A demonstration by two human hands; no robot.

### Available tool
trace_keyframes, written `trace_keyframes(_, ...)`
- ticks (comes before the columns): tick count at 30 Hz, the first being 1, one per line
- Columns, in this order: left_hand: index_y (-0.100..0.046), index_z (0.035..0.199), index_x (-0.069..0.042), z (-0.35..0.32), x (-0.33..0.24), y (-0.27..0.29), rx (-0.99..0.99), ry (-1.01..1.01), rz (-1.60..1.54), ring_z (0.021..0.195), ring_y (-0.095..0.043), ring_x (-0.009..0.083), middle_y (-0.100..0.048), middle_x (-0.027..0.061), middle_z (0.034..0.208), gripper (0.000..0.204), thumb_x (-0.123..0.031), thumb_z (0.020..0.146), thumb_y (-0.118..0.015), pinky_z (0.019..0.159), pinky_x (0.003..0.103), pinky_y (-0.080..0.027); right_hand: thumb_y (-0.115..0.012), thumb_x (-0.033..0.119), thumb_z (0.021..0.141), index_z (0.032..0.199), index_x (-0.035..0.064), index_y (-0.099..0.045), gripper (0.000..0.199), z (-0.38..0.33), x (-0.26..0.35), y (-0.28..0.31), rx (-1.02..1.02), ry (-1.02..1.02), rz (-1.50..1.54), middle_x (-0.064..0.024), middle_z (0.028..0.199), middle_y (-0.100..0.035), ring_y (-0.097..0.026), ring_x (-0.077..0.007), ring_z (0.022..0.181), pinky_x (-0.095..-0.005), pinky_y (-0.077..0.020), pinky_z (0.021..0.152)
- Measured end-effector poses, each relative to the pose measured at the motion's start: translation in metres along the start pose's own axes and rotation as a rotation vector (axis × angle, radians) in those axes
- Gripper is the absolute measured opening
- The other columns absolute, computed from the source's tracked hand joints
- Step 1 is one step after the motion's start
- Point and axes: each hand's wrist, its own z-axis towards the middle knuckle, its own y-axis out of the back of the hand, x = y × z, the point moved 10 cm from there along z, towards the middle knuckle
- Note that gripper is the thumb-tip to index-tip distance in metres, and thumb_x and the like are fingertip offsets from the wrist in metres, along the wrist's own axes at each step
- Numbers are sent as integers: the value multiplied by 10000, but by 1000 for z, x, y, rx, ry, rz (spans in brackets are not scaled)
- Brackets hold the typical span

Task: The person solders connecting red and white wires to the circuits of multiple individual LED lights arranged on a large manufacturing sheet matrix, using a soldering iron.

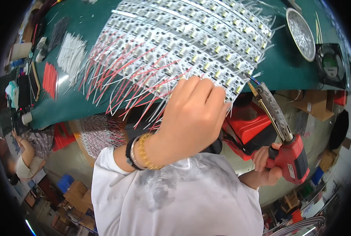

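Note:
A large white sheet of circuit boards (191, 35) with rows of small yellowish parts lies on the green table (277, 74). Red and white wires (124, 78) stick out along its left and near edges. Over the near edge, my left hand (195, 112) is closed with curled fingers, bracelets at the wrist; what its fingertips hold is hidden. My right hand (265, 173) grips the handle of a red soldering gun (293, 161). The long metal barrel points up to the sheet's near right corner, its tip close to some short wire ends there.
Bundles of loose white wires (71, 55) and red wires (49, 80) lie left of the sheet. A metal bowl (289, 19) of shiny bits and a black fan-like device (331, 65) stand right. Below the table are a red stool (246, 122) and boxes. Another person (28, 153) sits at far left.

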Motion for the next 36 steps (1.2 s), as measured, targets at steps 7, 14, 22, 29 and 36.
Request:
trace_keyframes(7,-679,909,-22,-74,193,225,-403,620,735,745,-623,241,-677,107,848,185,-200,860,-662,712,337,-488,-585,546,881,1214,-121,-414,765,0,4,14,-154,56,12,-19,502,-449,-408,-128,380,-290,-359,408)
trace_keyframes(14,-667,976,-44,-143,321,274,-165,644,1043,863,-625,311,-676,114,900,181,-186,869,-630,781,402,-477,-598,509,889,1233,-116,-406,740,6,4,10,-103,23,48,-23,511,-460,-428,-134,402,-284,-361,434)
trace_keyframes(22,-629,940,-28,-141,335,275,-183,688,944,828,-617,312,-663,126,879,135,-144,880,-597,756,406,-474,-594,497,894,1243,-112,-414,724,8,6,4,-131,35,18,-14,509,-457,-435,-121,404,-277,-367,441)
trace_keyframes(29,-594,980,-34,-141,335,281,-163,709,855,873,-617,353,-647,166,908,133,-89,860,-576,779,427,-472,-595,486,898,1248,-109,-418,713,5,-2,4,-143,21,39,-8,516,-459,-437,-112,411,-271,-369,451)
trace_keyframes(36,-619,984,-16,-129,311,266,-271,563,784,848,-629,379,-660,184,904,170,-57,828,-565,775,436,-486,-483,479,959,1328,-75,-343,680,-11,-10,20,-101,16,148,13,525,-388,-366,-96,428,-249,-354,475)
